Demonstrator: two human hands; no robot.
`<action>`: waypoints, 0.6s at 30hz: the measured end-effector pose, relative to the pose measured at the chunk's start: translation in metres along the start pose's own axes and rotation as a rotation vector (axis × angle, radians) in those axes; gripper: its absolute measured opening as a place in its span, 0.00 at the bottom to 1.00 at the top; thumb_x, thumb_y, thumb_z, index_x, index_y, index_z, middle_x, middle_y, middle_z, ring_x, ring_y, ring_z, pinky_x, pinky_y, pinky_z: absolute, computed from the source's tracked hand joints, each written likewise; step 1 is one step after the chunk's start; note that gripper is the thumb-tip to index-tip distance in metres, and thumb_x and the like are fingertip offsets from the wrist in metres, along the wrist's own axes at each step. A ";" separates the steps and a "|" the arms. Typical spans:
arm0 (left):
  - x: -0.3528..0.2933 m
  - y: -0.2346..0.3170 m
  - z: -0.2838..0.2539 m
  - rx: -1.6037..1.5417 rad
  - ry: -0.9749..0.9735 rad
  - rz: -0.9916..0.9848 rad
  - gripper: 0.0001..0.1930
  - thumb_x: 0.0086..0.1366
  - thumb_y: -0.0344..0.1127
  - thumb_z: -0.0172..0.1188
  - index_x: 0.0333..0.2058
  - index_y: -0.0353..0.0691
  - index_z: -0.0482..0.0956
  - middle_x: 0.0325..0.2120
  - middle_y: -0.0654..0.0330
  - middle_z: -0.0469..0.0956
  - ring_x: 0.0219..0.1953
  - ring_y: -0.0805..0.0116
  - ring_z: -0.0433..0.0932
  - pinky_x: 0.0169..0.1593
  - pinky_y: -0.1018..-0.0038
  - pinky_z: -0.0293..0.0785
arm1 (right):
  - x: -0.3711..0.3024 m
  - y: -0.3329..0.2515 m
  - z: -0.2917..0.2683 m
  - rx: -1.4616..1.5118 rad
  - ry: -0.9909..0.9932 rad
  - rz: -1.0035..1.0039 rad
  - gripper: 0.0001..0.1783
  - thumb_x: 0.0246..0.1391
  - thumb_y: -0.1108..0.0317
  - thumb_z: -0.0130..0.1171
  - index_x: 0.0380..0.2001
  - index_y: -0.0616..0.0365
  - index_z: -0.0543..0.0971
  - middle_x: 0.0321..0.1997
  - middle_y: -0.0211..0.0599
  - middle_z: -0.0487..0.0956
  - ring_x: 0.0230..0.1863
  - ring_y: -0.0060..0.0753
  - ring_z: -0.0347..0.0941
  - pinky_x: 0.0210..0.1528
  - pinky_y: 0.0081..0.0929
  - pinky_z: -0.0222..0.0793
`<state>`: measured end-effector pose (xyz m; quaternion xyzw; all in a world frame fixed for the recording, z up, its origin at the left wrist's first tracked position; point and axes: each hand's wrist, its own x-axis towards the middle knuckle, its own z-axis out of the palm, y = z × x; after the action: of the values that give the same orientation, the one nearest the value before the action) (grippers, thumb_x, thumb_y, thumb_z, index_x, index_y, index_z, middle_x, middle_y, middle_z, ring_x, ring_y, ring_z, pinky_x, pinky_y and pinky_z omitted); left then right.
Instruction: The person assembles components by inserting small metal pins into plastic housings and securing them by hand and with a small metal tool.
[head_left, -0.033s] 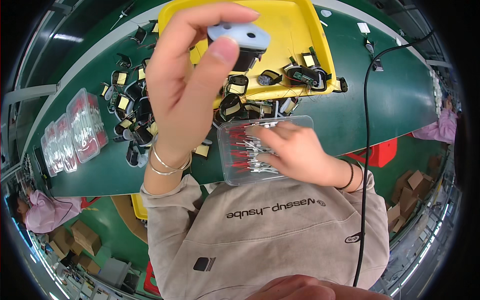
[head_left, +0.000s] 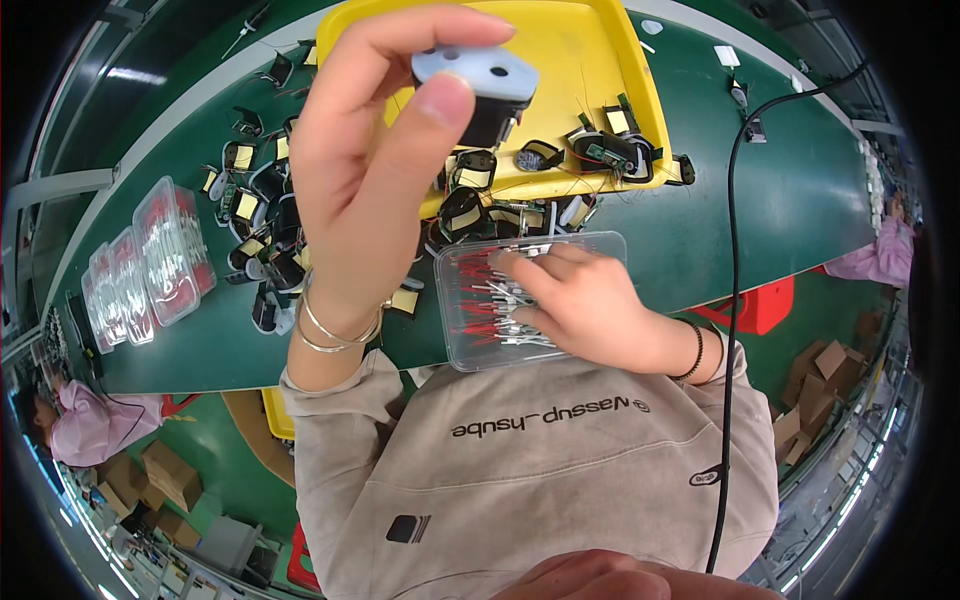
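Raised above the table's near half, my left hand (head_left: pixel 370 160) is closed on a small device casing (head_left: pixel 490 85). The casing has a pale blue-grey face with dark round holes and a black body below. My thumb presses its near side, and part of it is hidden behind my fingers. My right hand (head_left: pixel 580 300) reaches into a clear plastic box (head_left: pixel 452 345) at the table's near edge. Its thumb and index finger are apart, touching the thin red and white wire leads (head_left: pixel 490 300) inside. No lead is lifted out.
A yellow tray (head_left: pixel 655 120) stands beyond the box, with several black casings along its near side. More casings with cream pads (head_left: pixel 245 205) lie heaped left of it. Clear boxes of leads (head_left: pixel 170 250) stand farther left. A black cable (head_left: pixel 735 250) hangs at right.
My left hand and the casing have shifted very slightly to the left. The right hand has hardly moved among the leads.
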<state>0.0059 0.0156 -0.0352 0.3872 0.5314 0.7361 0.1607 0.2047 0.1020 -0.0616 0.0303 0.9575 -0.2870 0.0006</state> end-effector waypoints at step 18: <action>0.013 0.060 -0.026 0.866 -0.607 0.188 0.21 0.36 0.43 0.69 0.30 0.40 0.78 0.53 0.48 0.69 0.64 0.41 0.52 0.61 0.53 0.48 | 0.005 0.015 -0.077 -0.199 0.635 0.067 0.24 0.35 0.77 0.63 0.41 0.51 0.78 0.19 0.30 0.76 0.20 0.32 0.71 0.23 0.27 0.67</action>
<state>-0.0112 -0.0161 0.0213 0.6593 0.6791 0.3157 0.0662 0.2016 0.1571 -0.0061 0.1496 0.9316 -0.1683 -0.2853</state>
